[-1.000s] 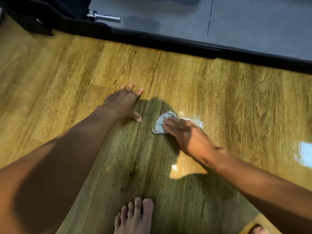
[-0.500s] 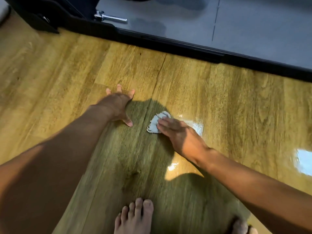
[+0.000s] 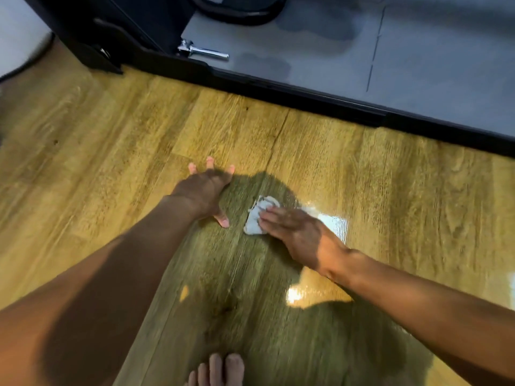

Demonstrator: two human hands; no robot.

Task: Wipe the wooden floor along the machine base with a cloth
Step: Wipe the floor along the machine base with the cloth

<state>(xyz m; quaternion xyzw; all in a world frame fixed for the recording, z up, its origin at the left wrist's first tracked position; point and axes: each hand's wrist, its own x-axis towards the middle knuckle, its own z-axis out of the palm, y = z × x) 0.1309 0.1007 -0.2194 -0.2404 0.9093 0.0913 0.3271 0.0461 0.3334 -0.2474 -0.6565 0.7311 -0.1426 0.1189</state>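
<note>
Wooden floor [image 3: 97, 162], mid-frame: small crumpled white cloth [image 3: 255, 218] lies on the planks, well short of the black machine base [image 3: 306, 98] edge, with the right hand [image 3: 301, 238] pressing it down, fingers straight over its right part. Left hand [image 3: 203, 190] just beside the cloth's left side, palm down, fingers spread and straight, holding nothing. Bare foot [image 3: 220, 371] at the bottom edge; glossy glare right of the cloth.
</note>
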